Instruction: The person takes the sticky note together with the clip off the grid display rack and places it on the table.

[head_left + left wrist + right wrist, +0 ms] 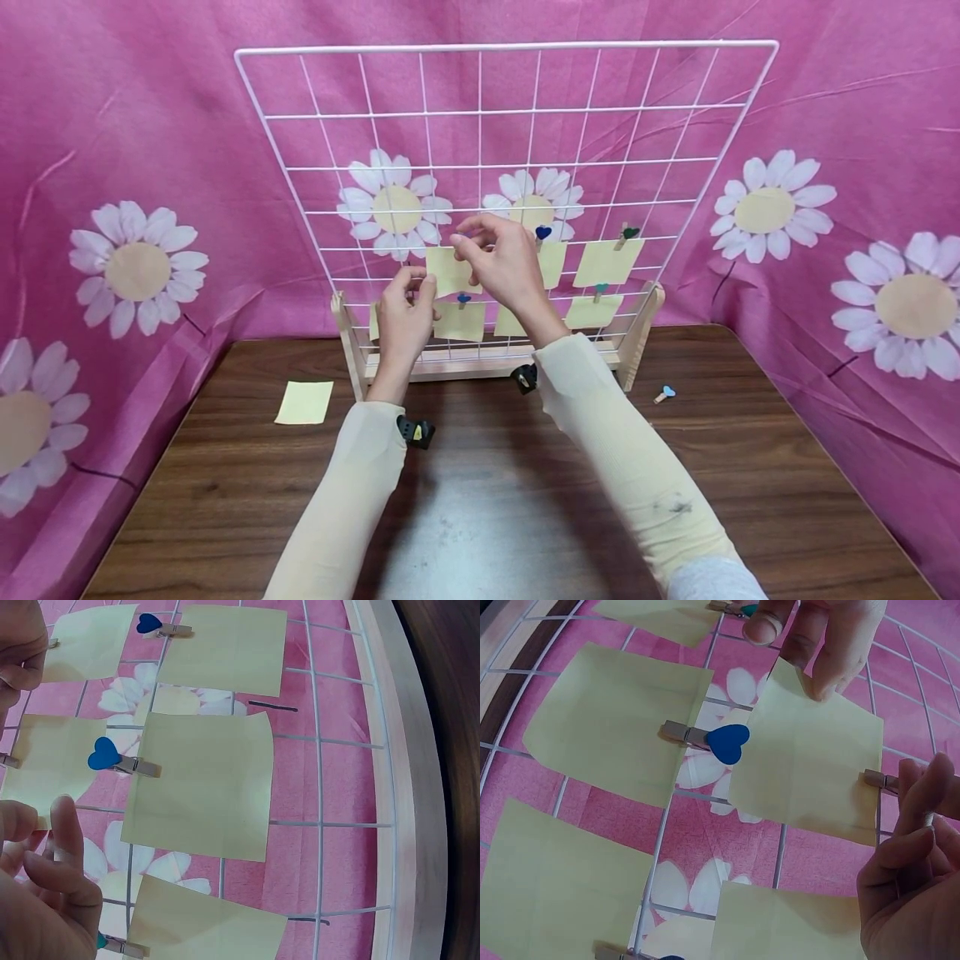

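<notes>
My left hand [403,323] pinches the lower left corner of a pale yellow paper note [444,273], which hangs against a white wire grid [480,108]. At the note's top edge, a small wooden clothespin [874,778] grips the paper. The fingertips of my right hand [504,258] are at that clothespin's outer end and cover it. Directly below is another note [459,323], held by a clothespin with a blue heart [464,298]. Further notes are clipped around it, including one [223,652] on the right in the left wrist view.
The grid stands in a wooden base [480,367] at the back of a brown table [465,517]. A loose note [303,403] lies at the left, and a clothespin with a light blue heart [664,394] at the right. Behind hangs a pink flowered cloth [150,75].
</notes>
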Tool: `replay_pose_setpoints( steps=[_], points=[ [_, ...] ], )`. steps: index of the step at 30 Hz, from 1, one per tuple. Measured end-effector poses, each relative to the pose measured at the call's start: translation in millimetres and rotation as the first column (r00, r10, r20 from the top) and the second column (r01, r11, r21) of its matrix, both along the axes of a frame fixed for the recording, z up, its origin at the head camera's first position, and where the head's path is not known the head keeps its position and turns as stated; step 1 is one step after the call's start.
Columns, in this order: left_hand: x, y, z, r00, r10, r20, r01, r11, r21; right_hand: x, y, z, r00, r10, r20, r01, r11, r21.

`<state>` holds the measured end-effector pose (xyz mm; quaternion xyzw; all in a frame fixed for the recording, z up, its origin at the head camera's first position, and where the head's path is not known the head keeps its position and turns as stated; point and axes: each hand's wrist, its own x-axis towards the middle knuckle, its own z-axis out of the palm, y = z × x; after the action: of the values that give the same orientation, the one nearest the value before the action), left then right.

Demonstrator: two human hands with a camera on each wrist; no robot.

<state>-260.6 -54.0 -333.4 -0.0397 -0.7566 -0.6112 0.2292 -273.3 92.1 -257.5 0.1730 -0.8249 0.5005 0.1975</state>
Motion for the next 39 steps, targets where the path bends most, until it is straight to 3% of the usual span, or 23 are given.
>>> replay_pose_setpoints(
  steps=[11,25,39],
  points=[
    [1.2,-3,-0.3,1.0,0.002,0.011,-0.002,1.0,0.012,0.6,2,-0.5,0.999,-0.004,-0.04,0.003,1.0,-0.02],
    [5.1,-10,-0.5,0.999,0.028,-0.038,-0.028,1.0,-0.005,3.3,4,1.9,0.999,0.017,-0.051,-0.022,0.995,-0.1],
    [9.1,-13,-1.3,0.998,0.001,-0.06,0.003,0.998,0.07,7.6,15,2.6,0.999,0.05,-0.021,-0.053,0.97,-0.238]
  ],
)
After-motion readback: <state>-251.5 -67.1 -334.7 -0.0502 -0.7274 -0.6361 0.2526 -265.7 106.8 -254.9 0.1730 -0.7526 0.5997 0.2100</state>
